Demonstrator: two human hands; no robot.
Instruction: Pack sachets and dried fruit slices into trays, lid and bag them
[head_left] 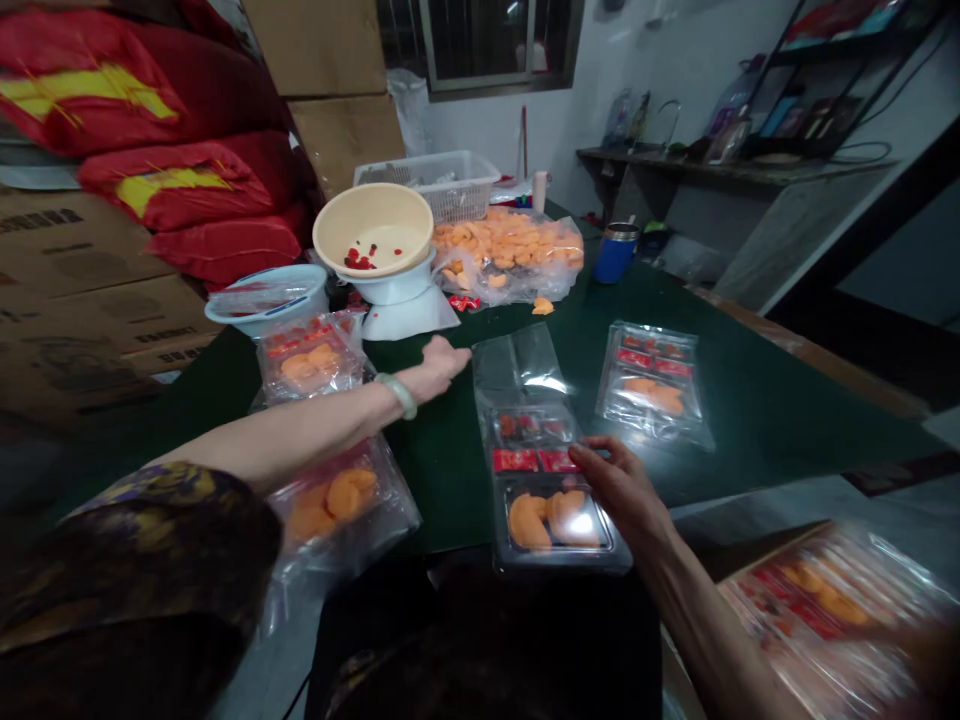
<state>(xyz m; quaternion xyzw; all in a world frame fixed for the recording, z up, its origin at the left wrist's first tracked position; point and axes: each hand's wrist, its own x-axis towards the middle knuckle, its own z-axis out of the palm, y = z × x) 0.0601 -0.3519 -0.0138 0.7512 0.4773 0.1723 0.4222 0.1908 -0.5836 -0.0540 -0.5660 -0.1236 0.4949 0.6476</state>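
My left hand (441,368), with a pale bangle on its wrist, is closed, its fingertips at the upper left corner of a clear plastic bag (514,362). Inside that bag lies a clear tray (504,560) with orange curved pieces (529,520), red packets (514,460) and small dark red items (517,426). My right hand (619,480) grips the tray's right side through the bag, thumb on top near a red packet; its other fingers are partly hidden. The bag's upper part lies flat and unfilled.
Another bagged tray (656,385) lies to the right; stacked ones (337,500) lie at left. Behind are a cream basin (375,215) on a white scale (409,310), a large bag of orange pieces (510,245) and a blue mug (616,253). A box of packs (825,590) stands lower right.
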